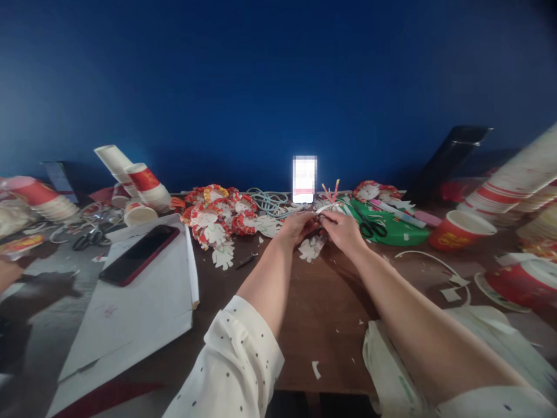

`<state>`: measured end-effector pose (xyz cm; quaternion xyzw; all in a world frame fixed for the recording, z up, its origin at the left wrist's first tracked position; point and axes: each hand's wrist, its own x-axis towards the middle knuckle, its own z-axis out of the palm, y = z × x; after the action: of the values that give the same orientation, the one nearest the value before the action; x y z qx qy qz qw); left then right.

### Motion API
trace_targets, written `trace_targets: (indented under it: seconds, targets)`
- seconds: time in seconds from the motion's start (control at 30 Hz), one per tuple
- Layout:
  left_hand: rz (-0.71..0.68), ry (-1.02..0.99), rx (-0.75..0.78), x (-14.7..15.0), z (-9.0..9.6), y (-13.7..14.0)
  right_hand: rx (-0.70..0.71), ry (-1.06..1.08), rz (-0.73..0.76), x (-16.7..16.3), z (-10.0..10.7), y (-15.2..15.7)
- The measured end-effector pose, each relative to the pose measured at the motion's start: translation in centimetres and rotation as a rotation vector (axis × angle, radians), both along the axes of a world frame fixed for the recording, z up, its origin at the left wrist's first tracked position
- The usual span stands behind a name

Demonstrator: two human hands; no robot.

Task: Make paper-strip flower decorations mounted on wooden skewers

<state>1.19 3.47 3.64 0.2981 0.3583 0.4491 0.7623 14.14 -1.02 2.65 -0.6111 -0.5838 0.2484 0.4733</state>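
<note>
My left hand (299, 226) and my right hand (343, 231) meet over the back of the table, fingers closed in a pinch. Between their fingertips shows a narrow white paper strip (322, 209). Thin red-orange strips (331, 190) stick up just behind; whether they belong to the held piece I cannot tell. Under my hands lies a white paper cutout (311, 248) with scalloped edges. To the left is a pile of red-and-white paper flower shapes (213, 215), with similar cutouts hanging off it. Black scissors (373, 227) rest on a green sheet (404, 235) right of my right hand.
A lit phone (304, 180) stands against the blue wall, beside a coiled cable (270, 202). A dark phone (140, 255) lies on a white box (130, 322) at left. Paper cup stacks (150, 188) stand left; a red cup (461, 230) stands right. Another person's hand (8, 273) shows far left.
</note>
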Motion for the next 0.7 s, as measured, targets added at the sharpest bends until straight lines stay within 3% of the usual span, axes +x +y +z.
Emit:
trace_targets:
  seconds: [0.33,0.7]
  targets:
    - [-0.022,0.005,0.033,0.02,-0.61,0.48,-0.013,-0.071,-0.055,-0.02,-0.11,0.14]
    - [-0.021,0.006,-0.074,0.07,-0.68,0.64,0.06,-0.262,-0.07,-0.07,0.07,-0.08]
